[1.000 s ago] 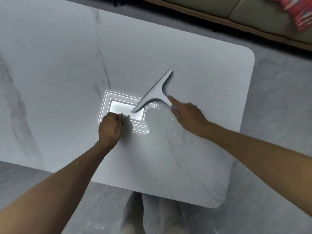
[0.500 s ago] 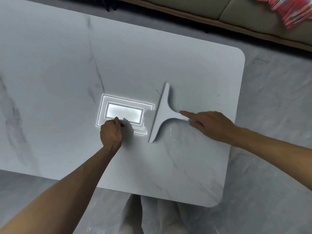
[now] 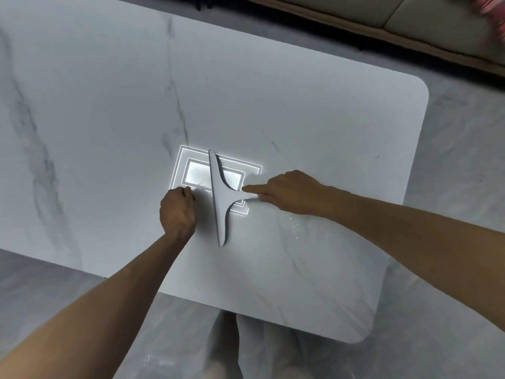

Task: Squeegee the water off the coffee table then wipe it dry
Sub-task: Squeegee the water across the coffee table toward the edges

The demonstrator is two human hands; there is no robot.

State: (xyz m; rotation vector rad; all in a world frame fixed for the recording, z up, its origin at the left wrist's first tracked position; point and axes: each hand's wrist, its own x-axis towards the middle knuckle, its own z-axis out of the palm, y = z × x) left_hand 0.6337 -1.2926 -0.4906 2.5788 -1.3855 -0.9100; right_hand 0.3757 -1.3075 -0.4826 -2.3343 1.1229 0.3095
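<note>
The white marble coffee table (image 3: 314, 119) fills most of the view. A grey T-shaped squeegee (image 3: 219, 198) lies blade-down near the middle, with the blade running near to far. My right hand (image 3: 292, 192) grips its short handle from the right, index finger stretched along the top. My left hand (image 3: 177, 212) rests on the table as a curled fist just left of the blade; nothing shows in it. A few water droplets (image 3: 296, 225) glint right of the squeegee, below my right wrist.
A bright rectangular reflection of a ceiling light (image 3: 191, 173) lies under the blade's far half. A sofa (image 3: 423, 12) with a dark wooden base runs along the far right, with red patterned fabric (image 3: 494, 12) on it. Grey tiled floor (image 3: 451, 187) surrounds the table's rounded right corners.
My right hand turned the squeegee from a slant to a near-to-far line and dragged it leftward over the light reflection, up close to my left fist. The left hand stayed put.
</note>
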